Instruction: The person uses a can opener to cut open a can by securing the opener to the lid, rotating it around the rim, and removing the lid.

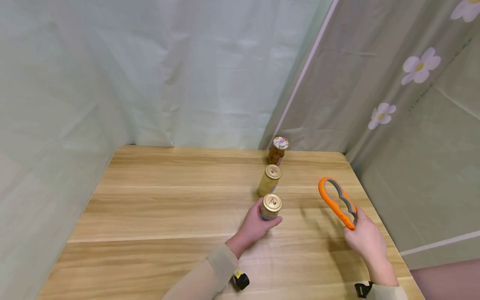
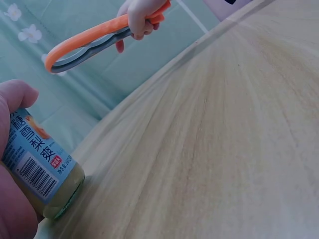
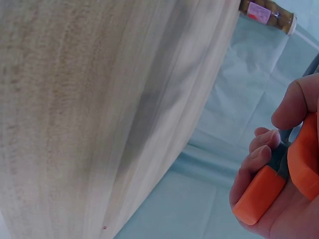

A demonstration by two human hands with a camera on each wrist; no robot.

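My left hand (image 1: 256, 224) grips a glass jar (image 1: 271, 207) with a gold lid and a blue label, thumb and fingers around its side. In the left wrist view the blue-labelled jar (image 2: 42, 157) stands with its base at the tabletop. An orange and grey jar opener (image 1: 333, 202), with a scalloped inner edge, is held above the table by my right hand (image 1: 367, 241). Up close in the right wrist view, the fingers (image 3: 256, 154) curl round the opener's orange handles (image 3: 259, 196). Just beyond the gripped jar stands a second gold-lidded jar (image 1: 269, 181).
Farther back, near the table's rear edge, is a brown jar (image 1: 276, 152) with a flowered lid. The wooden table (image 1: 157, 208) meets a pale curtain (image 1: 187, 75) behind and a flower-printed one (image 1: 423, 146) at the right.
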